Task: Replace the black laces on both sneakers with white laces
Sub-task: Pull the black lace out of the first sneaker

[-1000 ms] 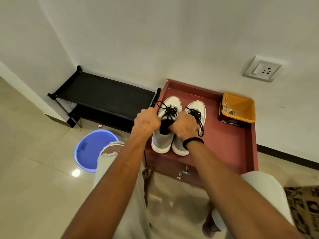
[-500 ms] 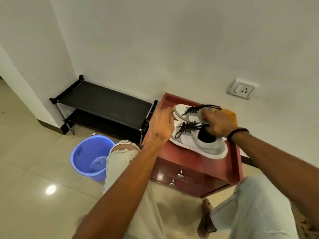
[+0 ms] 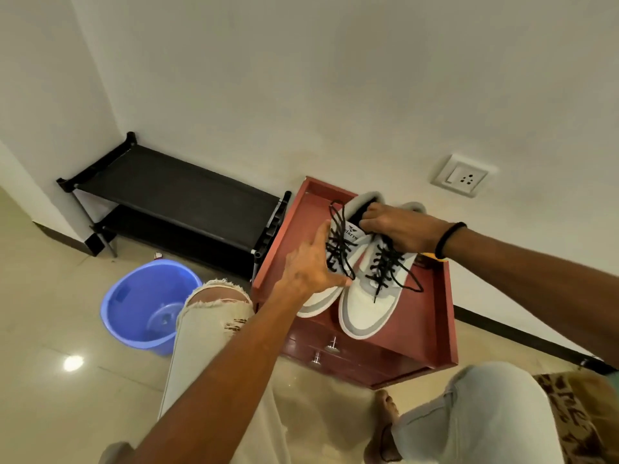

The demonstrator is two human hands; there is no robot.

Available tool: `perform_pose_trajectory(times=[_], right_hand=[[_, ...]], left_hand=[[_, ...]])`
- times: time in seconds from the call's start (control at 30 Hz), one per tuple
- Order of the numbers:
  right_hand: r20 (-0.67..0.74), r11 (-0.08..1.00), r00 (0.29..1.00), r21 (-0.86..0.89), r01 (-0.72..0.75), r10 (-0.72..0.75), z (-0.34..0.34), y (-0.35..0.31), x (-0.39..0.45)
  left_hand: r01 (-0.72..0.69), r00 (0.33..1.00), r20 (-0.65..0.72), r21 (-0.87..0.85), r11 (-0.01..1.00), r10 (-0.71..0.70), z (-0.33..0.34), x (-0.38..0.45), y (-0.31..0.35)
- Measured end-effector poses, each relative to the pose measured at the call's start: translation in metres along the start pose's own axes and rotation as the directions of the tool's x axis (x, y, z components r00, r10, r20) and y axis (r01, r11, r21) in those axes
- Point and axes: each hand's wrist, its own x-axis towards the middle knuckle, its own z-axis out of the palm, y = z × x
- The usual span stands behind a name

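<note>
Two white-and-grey sneakers with black laces hang above the red cabinet (image 3: 432, 313), toes pointing toward me. My right hand (image 3: 398, 229) grips both by their collars, fingers hooked into the openings. The left sneaker (image 3: 318, 296) is partly covered by my left hand (image 3: 311, 266), which touches its side with straight fingers. The right sneaker (image 3: 368, 306) shows its whole toe, and loose black lace ends (image 3: 410, 284) dangle from it. No white laces are visible.
A black two-tier shoe rack (image 3: 174, 195) stands against the wall to the left of the cabinet. A blue bucket (image 3: 147, 303) sits on the tiled floor by my left knee. A wall socket (image 3: 460, 175) is at upper right. A patterned mat (image 3: 579, 416) lies at lower right.
The sneakers have been lifted and turned round so their toes face me. My right hand now holds both by the collars, and my left hand has moved onto the left sneaker's side.
</note>
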Motion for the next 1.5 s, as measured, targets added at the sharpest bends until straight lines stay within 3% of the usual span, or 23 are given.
perform_pose_trajectory(times=[0.13, 0.33, 0.4, 0.47, 0.53, 0.57, 0.63, 0.67, 0.73, 0.8, 0.97, 1.07, 1.13, 1.23, 1.3, 1.43, 1.5], right_hand=[[0.014, 0.999, 0.999, 0.021, 0.037, -0.037, 0.036, 0.004, 0.035], [-0.050, 0.991, 0.999, -0.130, -0.006, 0.000, 0.075, 0.016, 0.071], [-0.136, 0.976, 0.989, -0.196, -0.091, 0.065, 0.085, 0.019, 0.077], [-0.210, 0.938, 0.930, -0.106, -0.329, 0.303, 0.092, 0.018, 0.069], [-0.274, 0.825, 0.778, 0.183, -0.535, 0.566, 0.095, 0.009, 0.044], [-0.259, 0.730, 0.691, 0.375, -0.572, 0.675, 0.098, 0.004, 0.027], [-0.111, 0.479, 0.563, 0.672, -0.565, 0.819, 0.102, -0.011, -0.014], [0.004, 0.350, 0.537, 0.755, -0.554, 0.844, 0.104, -0.020, -0.032], [0.167, 0.159, 0.542, 0.849, -0.503, 0.824, 0.114, -0.034, -0.054], [0.204, 0.074, 0.565, 0.900, -0.429, 0.800, 0.125, -0.039, -0.056], [0.013, 0.233, 0.604, 0.916, -0.328, 0.797, 0.136, -0.028, -0.041], [-0.027, 0.292, 0.547, 0.867, -0.404, 0.837, 0.139, -0.017, -0.045], [-0.024, 0.294, 0.525, 0.850, -0.437, 0.851, 0.142, -0.014, -0.047], [0.010, 0.302, 0.558, 0.833, -0.464, 0.830, 0.151, -0.012, -0.049], [-0.004, 0.320, 0.552, 0.819, -0.477, 0.834, 0.153, -0.009, -0.050], [-0.088, 0.362, 0.436, 0.714, -0.599, 0.896, 0.147, -0.003, -0.054], [-0.130, 0.366, 0.404, 0.721, -0.588, 0.905, 0.145, -0.001, -0.053]], left_hand=[[0.162, 0.986, -0.059, 0.173, 0.972, -0.154, 0.018, 0.012, -0.013], [0.267, 0.963, -0.116, 0.324, 0.908, -0.242, 0.018, 0.021, -0.021], [0.314, 0.949, -0.114, 0.339, 0.887, -0.292, 0.014, 0.021, -0.017], [0.358, 0.934, -0.139, 0.324, 0.876, -0.330, 0.014, 0.021, -0.011], [0.325, 0.943, -0.191, 0.354, 0.877, -0.272, 0.010, 0.021, -0.002], [0.253, 0.957, -0.229, 0.375, 0.892, -0.175, 0.006, 0.020, 0.005], [0.038, 0.963, -0.264, 0.320, 0.947, 0.051, 0.003, 0.024, 0.015], [-0.040, 0.971, -0.223, 0.225, 0.974, 0.091, 0.005, 0.025, 0.020], [-0.036, 0.997, -0.066, 0.124, 0.992, 0.044, 0.014, 0.028, 0.025], [0.034, 0.999, 0.030, 0.168, 0.985, -0.040, 0.026, 0.031, 0.026], [0.025, 0.999, 0.035, 0.026, 0.999, -0.026, 0.041, 0.039, 0.041], [-0.040, 0.995, 0.086, -0.058, 0.997, 0.045, 0.054, 0.038, 0.047], [-0.086, 0.996, 0.012, -0.036, 0.996, 0.086, 0.063, 0.041, 0.046], [-0.173, 0.974, -0.143, 0.045, 0.984, 0.178, 0.059, 0.052, 0.046], [-0.218, 0.967, -0.105, 0.137, 0.966, 0.233, 0.056, 0.061, 0.049], [-0.231, 0.973, 0.060, 0.179, 0.956, 0.224, 0.054, 0.078, 0.055], [-0.235, 0.970, 0.116, 0.195, 0.952, 0.215, 0.050, 0.082, 0.056]])
